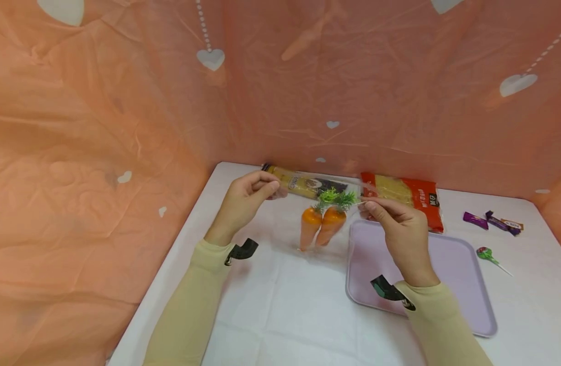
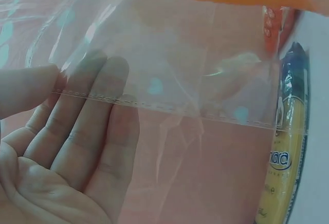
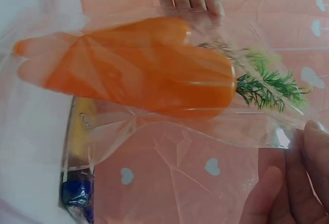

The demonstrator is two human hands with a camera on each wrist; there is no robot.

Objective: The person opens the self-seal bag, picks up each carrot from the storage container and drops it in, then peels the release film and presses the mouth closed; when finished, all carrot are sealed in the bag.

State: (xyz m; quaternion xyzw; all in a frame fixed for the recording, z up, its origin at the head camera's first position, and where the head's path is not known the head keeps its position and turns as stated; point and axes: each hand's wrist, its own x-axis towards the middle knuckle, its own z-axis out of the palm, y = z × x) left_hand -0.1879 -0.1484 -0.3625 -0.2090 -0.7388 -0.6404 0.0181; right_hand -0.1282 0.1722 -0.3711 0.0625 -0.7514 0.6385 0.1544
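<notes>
Two orange carrots (image 1: 310,218) with green leafy tops (image 3: 267,82) lie inside a clear plastic bag (image 2: 169,93), which hangs over the white table between my hands. My left hand (image 1: 245,201) pinches one side of the bag's upper edge between thumb and fingers; in the left wrist view its fingers show through the film beside a seam. At the opposite upper corner, my right hand (image 1: 405,239) pinches the film with thumb and forefinger. In the right wrist view the carrots lie side by side, partly overlapping, with film over them.
Behind the bag lies a long yellow pasta pack (image 1: 299,183), and right of it a red pasta bag (image 1: 428,201). A lilac tray (image 1: 449,264) sits beneath my right forearm. Wrapped sweets (image 1: 476,220) and a green lollipop (image 1: 485,253) are at the right. Orange cloth walls surround the table.
</notes>
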